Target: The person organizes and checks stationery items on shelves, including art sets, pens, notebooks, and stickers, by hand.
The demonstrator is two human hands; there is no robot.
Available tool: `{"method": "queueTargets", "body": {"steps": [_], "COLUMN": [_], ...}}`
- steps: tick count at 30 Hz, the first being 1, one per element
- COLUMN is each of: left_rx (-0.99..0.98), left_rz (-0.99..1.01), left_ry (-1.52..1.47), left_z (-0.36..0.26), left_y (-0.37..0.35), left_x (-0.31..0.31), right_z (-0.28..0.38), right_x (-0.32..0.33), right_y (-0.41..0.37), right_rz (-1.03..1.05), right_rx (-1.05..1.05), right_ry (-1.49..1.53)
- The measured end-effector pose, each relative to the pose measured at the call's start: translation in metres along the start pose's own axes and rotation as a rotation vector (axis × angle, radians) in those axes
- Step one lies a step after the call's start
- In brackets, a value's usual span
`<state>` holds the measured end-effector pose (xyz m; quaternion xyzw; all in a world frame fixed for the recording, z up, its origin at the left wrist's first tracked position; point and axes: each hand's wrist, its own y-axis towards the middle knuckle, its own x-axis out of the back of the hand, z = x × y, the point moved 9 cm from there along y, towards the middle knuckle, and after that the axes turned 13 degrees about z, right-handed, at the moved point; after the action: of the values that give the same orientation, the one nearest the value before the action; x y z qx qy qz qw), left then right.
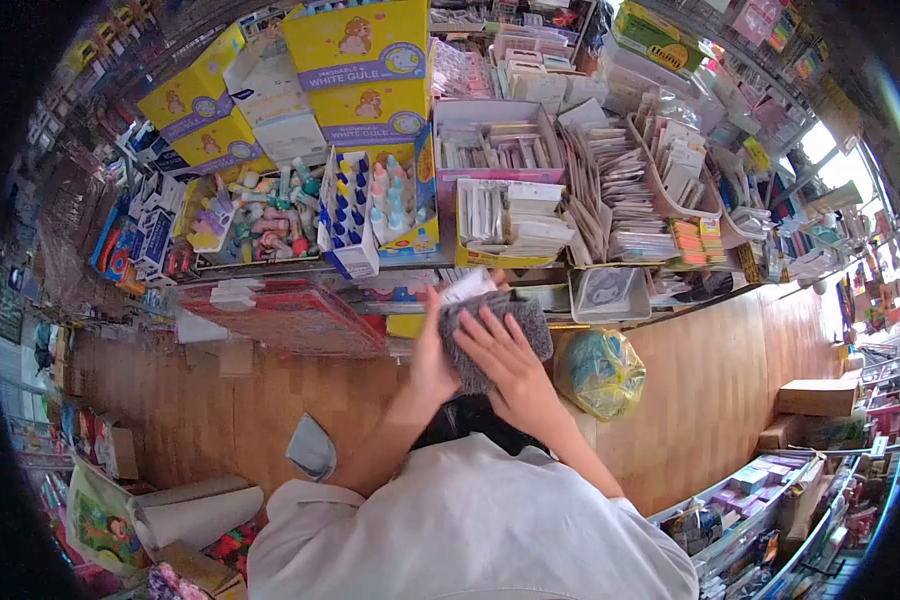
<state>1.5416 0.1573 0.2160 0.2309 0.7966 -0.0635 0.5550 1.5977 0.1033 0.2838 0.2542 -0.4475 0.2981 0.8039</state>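
In front of my body, my left hand (432,355) holds a small white packet (467,288) from its left side, and the packet's top end shows above a grey fuzzy cloth (532,318). My right hand (508,362) presses the cloth against the packet, its fingers laid across the fabric. The cloth covers most of the packet, so its print cannot be made out. Both hands are just short of the shelf edge, below a yellow box of packets (510,215).
Yellow glue boxes (360,60), glue bottles (390,205) and stacked packets (630,190) crowd the shelf ahead. A clear tray (610,295) sits at its edge. On the wooden floor are a tied yellow bag (602,375) and a dustpan (311,448). More goods flank both sides.
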Motion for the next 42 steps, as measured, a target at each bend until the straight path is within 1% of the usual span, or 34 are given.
{"method": "queueTargets", "body": {"steps": [1, 3, 4, 5, 6, 7, 8, 9, 10, 11, 12, 13, 14, 15, 17, 18, 19, 20, 21, 22, 23, 25, 26, 28, 29, 31, 32, 33, 35, 37, 38, 39, 41, 42], "left_rx": [0.028, -0.123, -0.11, -0.155, -0.2, -0.181, -0.215, -0.253, -0.22, -0.212, -0.17, -0.129, -0.137, -0.134, -0.197, -0.255, -0.257, -0.33, -0.404, -0.352, -0.319, -0.304, -0.305, -0.376, -0.385, -0.368, -0.376, -0.271, -0.075, -0.13, -0.184, -0.176, -0.338, -0.34], "left_rz": [-0.387, -0.303, -0.295, -0.252, -0.21, 0.07, -0.031, -0.129, -0.186, -0.18, -0.215, -0.251, -0.277, -0.273, -0.427, -0.283, -0.278, -0.21, -0.137, -0.191, -0.085, -0.178, -0.173, -0.179, -0.172, -0.19, -0.188, -0.167, -0.16, -0.207, -0.274, -0.277, -0.328, -0.411], "left_ry": [-0.064, 0.005, 0.005, 0.017, 0.035, 0.112, 0.165, 0.215, 0.276, 0.281, 0.238, 0.197, 0.365, 0.374, 0.17, 0.034, 0.039, 0.183, 0.325, 0.48, 0.354, 0.333, 0.344, 0.346, 0.352, 0.265, 0.27, 0.234, 0.156, 0.082, 0.038, 0.042, 0.147, 0.143], "left_z": [0.014, 0.01, 0.007, -0.011, -0.032, -0.051, -0.064, -0.075, -0.076, -0.073, -0.066, -0.061, -0.064, -0.064, -0.064, -0.065, -0.061, -0.064, -0.068, -0.061, -0.056, -0.056, -0.06, -0.075, -0.081, -0.086, -0.087, -0.077, -0.055, -0.049, -0.053, -0.052, -0.07, -0.075], "left_y": [-0.024, -0.026, -0.027, -0.029, -0.03, -0.019, -0.027, -0.036, -0.042, -0.045, -0.051, -0.058, -0.062, -0.066, -0.085, -0.084, -0.092, -0.098, -0.098, -0.1, -0.095, -0.09, -0.088, -0.086, -0.086, -0.088, -0.09, -0.089, -0.092, -0.095, -0.099, -0.103, -0.119, -0.126], "left_x": [0.009, 0.015, 0.017, 0.015, 0.012, -0.006, 0.001, 0.004, -0.009, -0.009, -0.004, 0.003, 0.021, 0.031, 0.056, 0.048, 0.057, 0.066, 0.058, 0.059, 0.042, 0.026, 0.024, 0.022, 0.018, 0.015, 0.017, 0.023, 0.029, 0.022, 0.02, 0.021, 0.027, 0.04], "right_z": [-0.003, -0.014, -0.006, -0.001, 0.015, 0.032, 0.046, 0.052, 0.051, 0.049, 0.045, 0.045, 0.047, 0.042, 0.033, 0.033, 0.038, 0.011, -0.015, -0.023, -0.027, -0.034, -0.032, -0.034, -0.038, -0.051, -0.044, -0.04, -0.008, 0.047, 0.051, 0.069, 0.077, 0.083], "right_x": [0.002, 0.017, 0.021, 0.018, 0.005, -0.006, -0.012, -0.021, -0.026, -0.031, -0.031, -0.028, -0.027, -0.03, -0.03, -0.012, -0.014, -0.019, -0.029, -0.027, -0.052, -0.083, -0.09, -0.105, -0.102, -0.061, -0.032, -0.015, 0.015, 0.018, -0.024, -0.035, -0.049, -0.051], "right_y": [0.008, 0.026, 0.037, 0.038, 0.036, 0.034, 0.028, 0.022, 0.02, 0.018, 0.019, 0.022, 0.023, 0.022, 0.022, 0.024, 0.025, 0.025, 0.019, 0.02, 0.026, 0.025, 0.023, 0.014, 0.012, -0.009, -0.01, -0.008, 0.018, 0.054, 0.068, 0.071, 0.066, 0.06], "right_rz": [-0.004, -0.085, -0.049, -0.063, -0.015, 0.034, 0.099, 0.083, 0.107, 0.132, 0.123, 0.095, 0.067, 0.057, 0.018, -0.109, -0.113, -0.191, -0.268, -0.398, -0.469, -0.523, -0.526, -0.488, -0.484, -0.763, -0.811, -0.807, -0.68, -0.316, -0.112, -0.101, -0.049, 0.011], "right_rx": [-0.007, 0.011, 0.048, 0.038, 0.098, 0.161, 0.188, 0.198, 0.19, 0.18, 0.174, 0.238, 0.305, 0.305, 0.334, 0.302, 0.307, 0.046, -0.226, -0.332, -0.328, -0.406, -0.394, -0.51, -0.496, -0.52, -0.427, -0.415, -0.123, 0.058, 0.108, 0.125, 0.176, 0.215], "right_ry": [0.003, 0.153, 0.156, 0.153, 0.097, 0.041, 0.03, 0.043, 0.07, 0.101, 0.106, 0.029, -0.051, -0.05, 0.19, 0.457, 0.454, 0.769, 1.07, 1.156, 1.622, 1.707, 1.712, 1.757, 1.755, 1.413, 1.279, 1.167, 0.764, 0.223, 0.14, -0.008, 0.151, 0.194]}}
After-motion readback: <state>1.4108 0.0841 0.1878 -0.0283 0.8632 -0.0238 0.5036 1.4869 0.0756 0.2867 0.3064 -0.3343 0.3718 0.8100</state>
